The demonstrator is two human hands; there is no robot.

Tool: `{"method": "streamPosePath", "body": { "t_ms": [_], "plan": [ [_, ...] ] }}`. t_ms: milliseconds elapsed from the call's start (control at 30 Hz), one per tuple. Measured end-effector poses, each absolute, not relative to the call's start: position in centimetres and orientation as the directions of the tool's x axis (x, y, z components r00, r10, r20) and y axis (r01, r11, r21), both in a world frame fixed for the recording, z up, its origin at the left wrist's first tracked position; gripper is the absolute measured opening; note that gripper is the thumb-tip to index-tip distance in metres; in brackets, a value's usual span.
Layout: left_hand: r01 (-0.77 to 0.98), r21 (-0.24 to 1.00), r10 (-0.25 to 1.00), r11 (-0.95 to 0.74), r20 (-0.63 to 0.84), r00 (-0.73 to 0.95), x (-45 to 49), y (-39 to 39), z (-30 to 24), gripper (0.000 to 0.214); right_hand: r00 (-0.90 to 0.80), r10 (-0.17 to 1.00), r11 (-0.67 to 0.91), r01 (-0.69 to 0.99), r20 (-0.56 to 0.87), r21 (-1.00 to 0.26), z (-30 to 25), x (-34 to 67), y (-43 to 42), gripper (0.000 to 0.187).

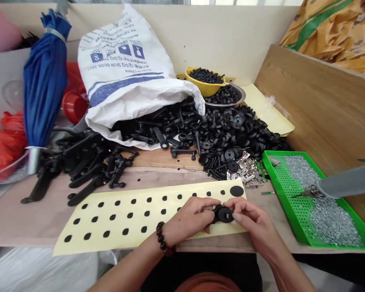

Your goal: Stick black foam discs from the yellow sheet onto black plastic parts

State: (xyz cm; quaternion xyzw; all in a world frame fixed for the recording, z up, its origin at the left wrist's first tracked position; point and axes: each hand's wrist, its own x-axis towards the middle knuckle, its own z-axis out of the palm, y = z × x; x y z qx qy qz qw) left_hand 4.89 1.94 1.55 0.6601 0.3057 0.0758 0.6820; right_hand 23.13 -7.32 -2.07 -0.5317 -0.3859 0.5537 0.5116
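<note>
left hand point(190, 220) and right hand point(255, 221) both have their grip clamped on the black disc part point(222, 213) over the yellow sheet's point(153, 221) 3 o'clock end, so brace it from 9 o'clock, press square from 3, and don't cock the small silvery insert point(227, 216).

Both forearms reach in from the near edge, bare, slanting inward. The left hand point(193, 217) points right with its back up, index finger extended over the thumb in a grip. The right hand point(252, 219) turns left, fingers curled, thumb and index drawn together. The fingertips of both hands meet closely, just right of the middle.
</note>
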Motion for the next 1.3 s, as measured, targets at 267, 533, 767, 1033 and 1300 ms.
{"method": "streamPosePath", "body": {
  "t_ms": [267, 533, 767, 1033, 1300],
  "plan": [
    [0.288, 0.953, 0.5, 0.096, -0.297, 0.814, 5.0, 2.0, 2.0, 0.029, 0.095, 0.979, -0.168, -0.127, -0.18, -0.978, -2.2, 23.0, -7.2, 0.017],
    [0.285, 0.954, 0.508, 0.092, -0.291, 0.811, 4.9, 1.9, 1.7, 0.027, 0.095, 0.979, -0.167, -0.117, -0.179, -0.979, -2.2, 23.0, -7.2, 0.017],
    [0.287, 0.954, 0.527, 0.091, -0.291, 0.798, 5.0, 1.8, 1.2, 0.029, 0.137, 0.975, -0.168, -0.062, -0.175, -0.984, -1.9, 22.7, -7.0, 0.02],
    [0.317, 0.948, 0.61, 0.027, -0.267, 0.746, 5.1, 1.0, 0.8, 0.027, 0.178, 0.971, -0.154, -0.039, -0.159, -0.987, -1.3, 22.3, -6.9, 0.024],
    [0.316, 0.946, 0.621, -0.068, -0.208, 0.756, 5.0, 0.9, 1.3, 0.026, 0.176, 0.974, -0.13, -0.072, -0.141, -0.989, -1.9, 22.3, -7.1, 0.018]
  ]
}}
